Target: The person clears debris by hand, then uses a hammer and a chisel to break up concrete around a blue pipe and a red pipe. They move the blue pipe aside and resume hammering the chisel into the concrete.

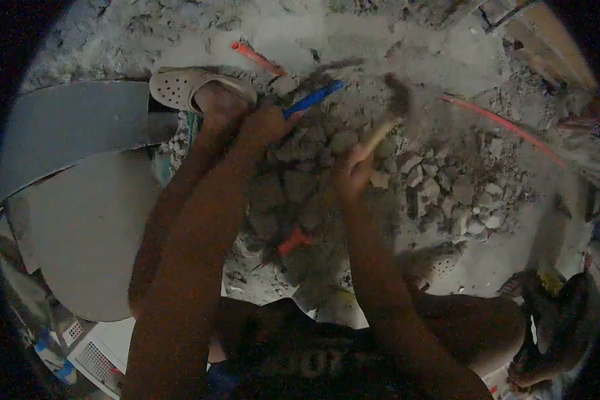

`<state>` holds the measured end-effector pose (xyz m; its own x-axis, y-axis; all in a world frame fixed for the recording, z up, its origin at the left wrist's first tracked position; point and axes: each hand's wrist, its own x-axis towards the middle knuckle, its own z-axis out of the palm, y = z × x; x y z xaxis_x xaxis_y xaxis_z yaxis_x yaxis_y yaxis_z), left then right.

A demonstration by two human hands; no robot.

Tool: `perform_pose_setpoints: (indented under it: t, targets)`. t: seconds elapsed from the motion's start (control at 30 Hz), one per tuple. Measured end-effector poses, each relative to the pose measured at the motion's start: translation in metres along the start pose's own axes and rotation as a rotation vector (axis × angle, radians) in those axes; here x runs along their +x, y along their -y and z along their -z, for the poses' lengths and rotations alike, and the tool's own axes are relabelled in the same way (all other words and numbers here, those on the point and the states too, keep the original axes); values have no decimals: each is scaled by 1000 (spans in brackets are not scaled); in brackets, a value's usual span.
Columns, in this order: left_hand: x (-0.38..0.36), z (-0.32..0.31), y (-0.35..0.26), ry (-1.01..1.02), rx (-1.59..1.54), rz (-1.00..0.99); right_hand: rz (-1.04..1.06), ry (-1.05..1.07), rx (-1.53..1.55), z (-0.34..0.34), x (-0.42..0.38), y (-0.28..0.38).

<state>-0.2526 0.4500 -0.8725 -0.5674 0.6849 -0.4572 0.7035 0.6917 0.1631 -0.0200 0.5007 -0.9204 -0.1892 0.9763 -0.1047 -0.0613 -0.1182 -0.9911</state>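
Note:
In the head view, my left hand (268,125) is closed around a blue tube-like piece (315,98), which points up and to the right over broken rubble (300,183). My right hand (355,175) grips the pale wooden handle of a hammer (378,138); its dark head, blurred, is raised at the upper right end of the handle. Both hands are above the rubble, apart from each other. Below them an orange-red pipe piece (295,241) lies among the stones.
A red pipe (259,59) lies beyond my left hand, and a long red tube (507,125) at right. Pale stone chunks (463,193) are heaped at right. Grey panels (87,233) stand at left. Perforated clogs are on both feet. A white crate (100,357) sits lower left.

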Motion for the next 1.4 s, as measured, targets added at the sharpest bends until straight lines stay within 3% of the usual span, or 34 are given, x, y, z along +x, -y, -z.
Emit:
perform_pose_setpoints:
  t: [0.03,0.1,0.13,0.17,0.23,0.3,0.43,0.47,0.53,0.63,0.67,0.73,0.83,0.9,1.0,1.03,1.1,1.13,1.17,1.23,1.3,1.33,1.4]
  targets:
    - [2,6,-3,-46,1,-50,-3,-22,34,0,5,-4]
    - [3,14,-11,40,53,-23,-284,347,-503,8,18,-9]
    - [2,21,-18,61,71,-18,-265,338,-498,-2,24,1]
    - [-9,27,-24,25,68,17,-176,85,-573,-17,18,13]
    - [-18,36,-31,-2,71,72,-99,-154,-636,-19,11,34]
    - [-22,31,-34,10,5,48,-162,-46,-11,11,6,35]
    - [-12,10,-30,-39,57,50,-97,66,200,12,11,-21]
    - [-8,-2,-23,-70,75,18,-21,190,-189,17,14,-48]
    - [-2,6,-26,-126,96,-16,76,304,-569,22,24,-76]
    - [-21,30,-43,-29,61,44,184,340,-724,30,12,-84]
    - [-26,28,-46,27,27,79,145,66,-326,26,8,-77]
    - [-33,37,-54,78,9,126,84,-210,85,16,3,-68]
    - [-34,45,-67,103,-41,190,-133,7,3,39,18,-125]
    - [-25,28,-60,25,-47,83,-233,169,-314,40,30,-127]
    - [-24,19,-53,-160,-43,-12,-543,161,415,52,38,-90]
    - [-28,18,-51,-206,-38,-31,-512,245,583,55,35,-81]
    - [-33,34,-65,23,-75,95,-300,497,730,57,23,-77]
    - [-37,39,-70,26,-66,105,-157,615,753,55,16,-77]
    - [-41,45,-75,36,-29,137,-146,237,478,32,9,-61]
    - [-43,49,-80,40,1,161,-120,-137,192,21,16,-55]
    - [-37,42,-83,64,-17,81,-154,576,-620,39,33,-95]
    - [-35,41,-86,51,-15,75,-141,569,-616,34,31,-82]
    - [-39,34,-88,-62,-18,42,-81,294,-586,23,9,-44]
